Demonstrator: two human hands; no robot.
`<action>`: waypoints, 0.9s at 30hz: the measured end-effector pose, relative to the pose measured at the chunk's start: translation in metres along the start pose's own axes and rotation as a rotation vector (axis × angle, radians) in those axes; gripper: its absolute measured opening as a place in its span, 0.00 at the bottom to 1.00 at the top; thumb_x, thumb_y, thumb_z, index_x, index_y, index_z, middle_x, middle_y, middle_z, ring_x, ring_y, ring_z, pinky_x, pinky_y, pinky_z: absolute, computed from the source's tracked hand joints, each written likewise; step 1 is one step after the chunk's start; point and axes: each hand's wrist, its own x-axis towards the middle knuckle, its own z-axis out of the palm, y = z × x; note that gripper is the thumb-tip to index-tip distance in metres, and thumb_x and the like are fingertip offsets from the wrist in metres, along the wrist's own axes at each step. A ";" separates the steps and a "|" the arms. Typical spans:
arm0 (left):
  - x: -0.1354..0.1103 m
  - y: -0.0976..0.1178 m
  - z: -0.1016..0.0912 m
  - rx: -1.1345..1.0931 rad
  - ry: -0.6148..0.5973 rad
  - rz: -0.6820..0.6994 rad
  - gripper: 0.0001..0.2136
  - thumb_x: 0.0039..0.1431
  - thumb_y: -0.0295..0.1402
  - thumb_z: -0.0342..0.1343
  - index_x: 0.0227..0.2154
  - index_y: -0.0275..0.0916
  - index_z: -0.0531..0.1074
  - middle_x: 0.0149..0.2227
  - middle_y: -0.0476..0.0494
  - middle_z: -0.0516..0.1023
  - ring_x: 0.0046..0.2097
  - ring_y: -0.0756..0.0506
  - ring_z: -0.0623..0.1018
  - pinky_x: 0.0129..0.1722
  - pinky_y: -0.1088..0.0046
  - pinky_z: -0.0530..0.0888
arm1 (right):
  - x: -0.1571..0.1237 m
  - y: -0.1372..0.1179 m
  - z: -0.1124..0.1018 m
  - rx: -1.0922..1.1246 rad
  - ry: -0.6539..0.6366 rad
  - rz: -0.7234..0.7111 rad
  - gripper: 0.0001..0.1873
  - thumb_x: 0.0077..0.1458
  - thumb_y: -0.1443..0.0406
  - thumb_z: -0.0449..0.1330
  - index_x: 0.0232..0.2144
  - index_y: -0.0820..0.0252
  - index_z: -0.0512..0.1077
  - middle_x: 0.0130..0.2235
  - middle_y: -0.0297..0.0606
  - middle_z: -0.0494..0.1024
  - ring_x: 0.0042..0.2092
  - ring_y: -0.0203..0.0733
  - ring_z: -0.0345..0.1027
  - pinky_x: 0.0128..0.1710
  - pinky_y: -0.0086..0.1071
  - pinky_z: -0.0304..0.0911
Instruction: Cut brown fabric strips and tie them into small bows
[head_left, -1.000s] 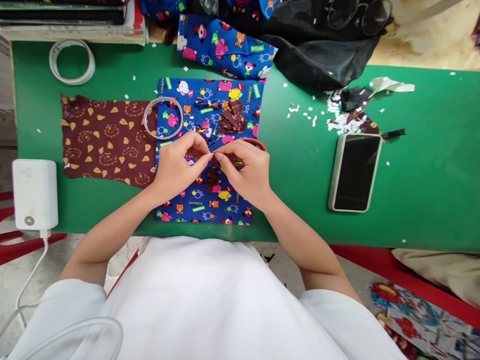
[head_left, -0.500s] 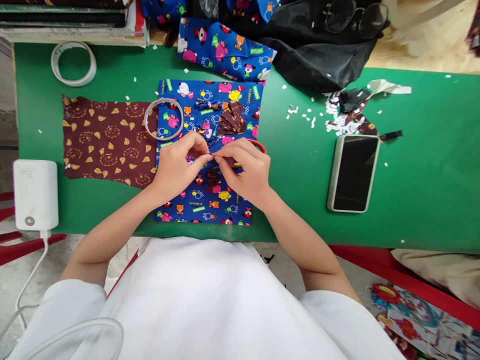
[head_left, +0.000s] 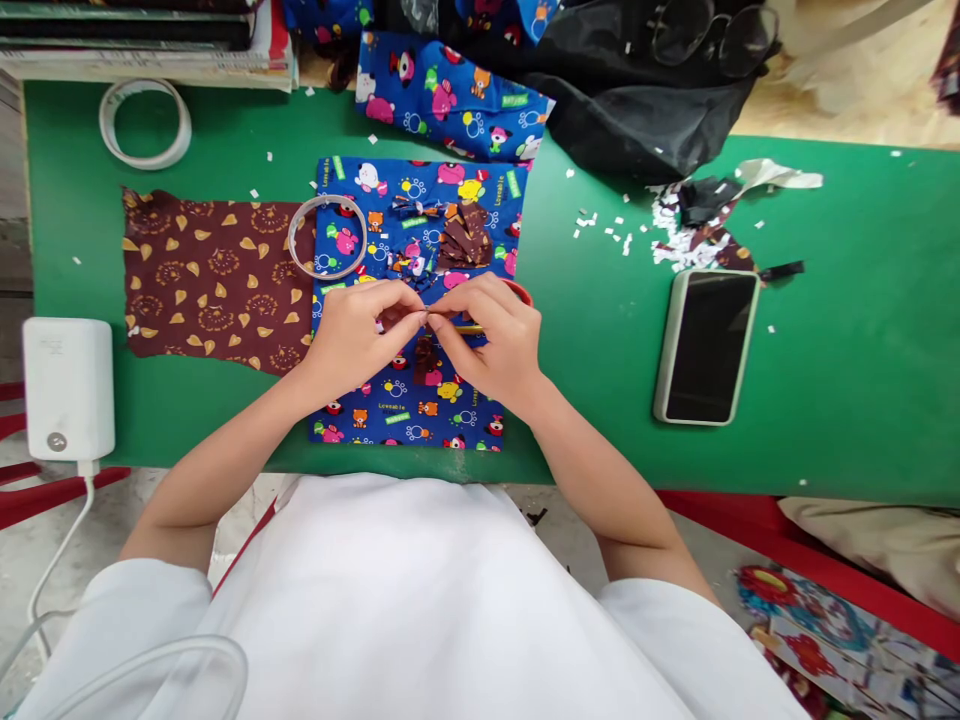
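My left hand point(head_left: 364, 335) and my right hand point(head_left: 495, 330) meet tip to tip over a blue cartoon-print cloth point(head_left: 480, 425). Both are closed in a pinch on something tiny, too small to make out. Beyond the fingertips lies a bunch of brown fabric strips point(head_left: 465, 240), with small blue printed scraps point(head_left: 409, 262) beside it. Another brown scrap point(head_left: 426, 360) rests just below the hands. A red-orange curved handle point(head_left: 520, 292) shows behind my right hand, the rest hidden. To the left, a tape roll point(head_left: 363, 240) overlaps the blue cloth and a brown patterned cloth point(head_left: 217, 280).
On the green table point(head_left: 600, 370) lie a phone point(head_left: 709, 345), white paper bits point(head_left: 671, 235), a second tape roll point(head_left: 182, 130) and a white power bank point(head_left: 69, 390) with a cable. A black bag point(head_left: 622, 110), glasses point(head_left: 712, 35) and stacked books point(head_left: 150, 65) line the back.
My hands stay pinched together in nearly the same place, with the left fingers shifted slightly. The things on the table have not moved.
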 end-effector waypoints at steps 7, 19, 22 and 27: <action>-0.001 0.003 0.000 -0.007 -0.018 -0.021 0.05 0.54 0.30 0.56 0.28 0.36 0.76 0.26 0.50 0.78 0.26 0.53 0.73 0.29 0.77 0.69 | -0.003 0.003 0.004 -0.097 -0.005 -0.053 0.07 0.61 0.66 0.52 0.30 0.55 0.67 0.29 0.37 0.75 0.33 0.40 0.67 0.33 0.37 0.63; -0.002 0.001 0.005 -0.173 -0.040 -0.141 0.06 0.52 0.28 0.55 0.26 0.35 0.77 0.23 0.51 0.78 0.24 0.54 0.72 0.25 0.80 0.68 | -0.014 0.013 0.007 -0.336 -0.069 -0.205 0.10 0.62 0.66 0.52 0.28 0.56 0.69 0.27 0.37 0.73 0.29 0.39 0.65 0.30 0.36 0.60; -0.002 0.001 0.006 -0.199 -0.038 -0.148 0.06 0.52 0.28 0.55 0.26 0.36 0.77 0.22 0.52 0.77 0.24 0.54 0.73 0.25 0.80 0.68 | -0.017 0.013 0.008 -0.361 -0.054 -0.206 0.09 0.61 0.64 0.54 0.30 0.55 0.71 0.28 0.38 0.76 0.29 0.39 0.66 0.29 0.36 0.60; -0.001 0.001 0.005 -0.184 -0.043 -0.152 0.06 0.52 0.29 0.55 0.26 0.36 0.76 0.23 0.52 0.77 0.24 0.54 0.71 0.25 0.80 0.67 | -0.020 0.009 0.011 -0.348 -0.045 -0.161 0.10 0.62 0.63 0.52 0.33 0.56 0.72 0.31 0.40 0.77 0.32 0.40 0.68 0.31 0.37 0.62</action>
